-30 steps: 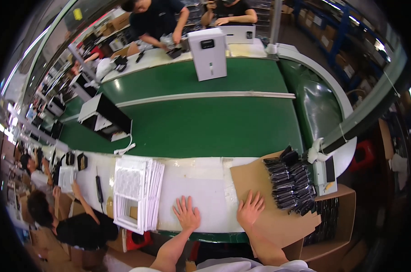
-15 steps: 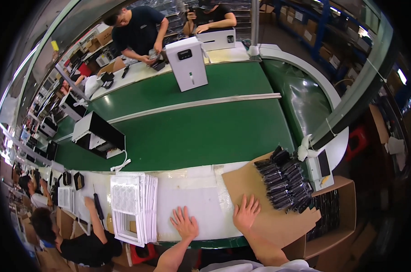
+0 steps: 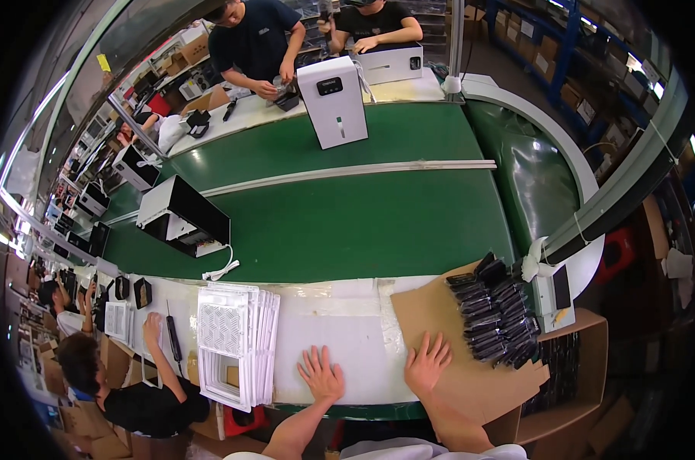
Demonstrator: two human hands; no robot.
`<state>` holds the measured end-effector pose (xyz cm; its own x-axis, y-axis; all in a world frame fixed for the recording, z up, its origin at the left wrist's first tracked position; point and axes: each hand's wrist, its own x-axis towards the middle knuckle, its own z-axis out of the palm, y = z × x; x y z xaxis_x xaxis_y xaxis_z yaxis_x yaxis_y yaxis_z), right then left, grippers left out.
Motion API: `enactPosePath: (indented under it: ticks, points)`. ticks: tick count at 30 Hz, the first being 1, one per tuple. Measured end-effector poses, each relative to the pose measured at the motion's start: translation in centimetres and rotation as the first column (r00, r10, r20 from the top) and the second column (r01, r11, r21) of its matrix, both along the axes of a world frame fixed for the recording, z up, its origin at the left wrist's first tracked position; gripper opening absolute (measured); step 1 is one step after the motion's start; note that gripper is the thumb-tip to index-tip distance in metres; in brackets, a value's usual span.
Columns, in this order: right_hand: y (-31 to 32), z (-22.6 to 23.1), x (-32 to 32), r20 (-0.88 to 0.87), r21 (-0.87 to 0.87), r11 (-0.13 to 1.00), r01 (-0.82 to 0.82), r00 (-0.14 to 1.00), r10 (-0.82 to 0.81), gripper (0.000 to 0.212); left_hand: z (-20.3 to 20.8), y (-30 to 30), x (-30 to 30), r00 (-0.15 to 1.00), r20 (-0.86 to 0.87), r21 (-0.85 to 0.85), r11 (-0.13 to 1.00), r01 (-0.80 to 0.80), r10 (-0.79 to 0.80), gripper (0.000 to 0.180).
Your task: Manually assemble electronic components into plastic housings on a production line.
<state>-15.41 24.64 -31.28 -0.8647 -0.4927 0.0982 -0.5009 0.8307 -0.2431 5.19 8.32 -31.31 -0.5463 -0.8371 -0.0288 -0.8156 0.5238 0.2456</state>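
Observation:
My left hand (image 3: 322,374) lies flat, fingers spread, on the white work ledge (image 3: 332,337), holding nothing. My right hand (image 3: 427,363) rests flat with fingers apart on the edge of a brown cardboard sheet (image 3: 470,368). A pile of small black parts (image 3: 495,316) sits on that cardboard to the right of my right hand. A stack of white grille panels (image 3: 236,341) stands left of my left hand.
A green conveyor belt (image 3: 378,222) runs beyond the ledge, carrying a black and white appliance (image 3: 182,216) with a white cord and a tall white appliance (image 3: 333,102). Two people work at the far side, another sits at my left. An open cardboard box (image 3: 570,399) is at right.
The appliances on the belt have travelled to the right. My hands stay flat on the ledge and cardboard; the view has shifted slightly.

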Motion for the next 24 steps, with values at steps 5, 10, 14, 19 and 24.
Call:
enactPosePath:
  ticks: [5,10,14,19,24]
  points:
    - [-0.3,0.3,0.0,-0.010,-0.014,1.000,-0.001,1.000,0.000,0.069,0.0,0.0,0.2,1.000,0.001,-0.003,1.000,-0.004,0.004,0.071]
    - [-0.1,0.7,0.2,0.017,-0.015,1.000,0.007,1.000,-0.007,0.070,0.3,0.0,0.4,1.000,-0.004,0.013,1.000,-0.003,0.003,0.070]
    - [-0.1,1.1,0.4,0.008,-0.019,1.000,0.015,1.000,-0.014,0.070,0.5,0.0,0.3,1.000,-0.008,0.010,1.000,0.012,-0.012,0.070]
    - [-0.9,0.8,1.1,0.026,0.002,1.000,-0.029,0.999,0.029,0.069,0.0,-0.2,2.0,0.998,0.009,-0.007,0.998,-0.063,0.063,0.071]
    - [-0.2,2.0,1.7,0.056,0.090,0.996,-0.012,0.998,0.007,0.067,-0.3,-0.5,0.9,0.999,0.039,-0.042,0.999,0.020,-0.018,0.071]
